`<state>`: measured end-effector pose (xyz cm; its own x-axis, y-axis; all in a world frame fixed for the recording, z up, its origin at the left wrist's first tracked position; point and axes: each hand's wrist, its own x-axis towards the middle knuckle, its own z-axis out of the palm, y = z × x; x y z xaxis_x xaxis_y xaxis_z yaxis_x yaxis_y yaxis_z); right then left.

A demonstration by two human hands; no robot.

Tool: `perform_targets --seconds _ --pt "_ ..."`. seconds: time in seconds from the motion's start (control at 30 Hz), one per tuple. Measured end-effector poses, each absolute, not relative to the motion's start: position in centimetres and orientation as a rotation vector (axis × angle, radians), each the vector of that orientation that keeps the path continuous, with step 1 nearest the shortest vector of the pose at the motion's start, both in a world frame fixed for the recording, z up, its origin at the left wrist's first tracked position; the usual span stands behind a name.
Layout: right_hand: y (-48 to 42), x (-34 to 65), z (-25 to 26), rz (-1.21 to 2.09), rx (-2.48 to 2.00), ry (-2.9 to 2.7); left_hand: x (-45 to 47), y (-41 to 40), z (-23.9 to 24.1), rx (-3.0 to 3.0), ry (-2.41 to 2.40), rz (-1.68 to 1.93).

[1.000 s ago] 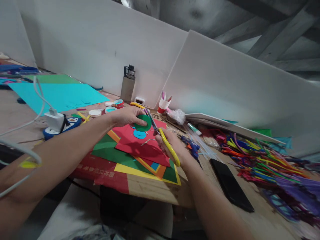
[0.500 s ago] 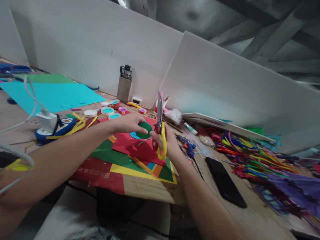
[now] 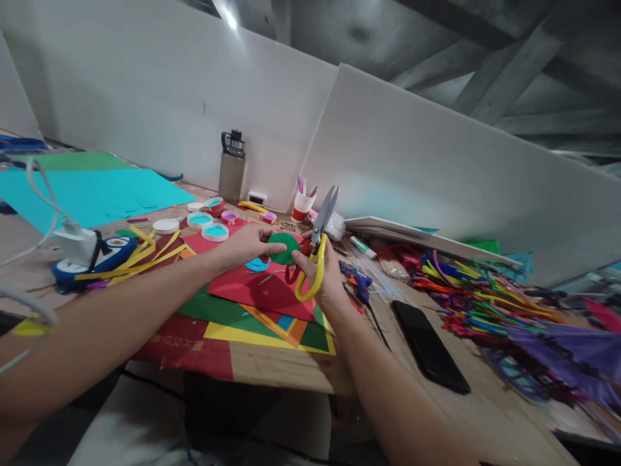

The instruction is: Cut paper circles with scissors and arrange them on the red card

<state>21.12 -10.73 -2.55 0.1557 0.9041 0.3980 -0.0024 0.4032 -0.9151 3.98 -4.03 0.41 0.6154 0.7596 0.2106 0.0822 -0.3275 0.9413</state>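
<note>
A round green paper disc is pinched between the thumb and fingers of my left hand. My right hand holds scissors with one yellow and one red handle. Their blades point up and away, slightly parted, and stand clear of the disc. My right thumb reaches to the disc's right edge. Below both hands lies a red paper sheet with a blue disc on it. Green, orange and yellow sheets are stacked underneath.
Round lidded-looking rings with blue and purple insides stand behind the left arm. A bottle and a paper cup are near the white wall. To the right lie a glue gun, a black phone and colourful pipe cleaners.
The scissors have tilted to the right and their blades have parted slightly. The green disc now faces me more fully. The whole view has shifted a little.
</note>
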Motion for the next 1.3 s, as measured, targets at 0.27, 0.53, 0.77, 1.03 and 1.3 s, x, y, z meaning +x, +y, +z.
perform_targets --seconds 0.27,0.53,0.77,1.03,1.3 --pt "-11.2 20.1 -2.3 0.770 -0.957 -1.248 5.8 -4.8 -0.9 1.388 0.593 0.964" --pt "-11.5 21.2 -1.3 0.558 -1.256 -1.664 3.4 -2.7 0.4 1.608 0.728 0.968" --pt "-12.4 21.7 -0.6 0.562 -1.356 -1.921 2.3 -2.2 1.3 1.575 0.666 0.861" --pt "-12.1 21.8 -0.8 0.627 -1.339 -1.892 2.2 -2.7 2.0 1.529 0.645 0.827" --pt "-10.3 23.5 -1.8 0.306 -1.769 -1.669 1.4 -0.6 1.5 1.566 0.777 0.867"
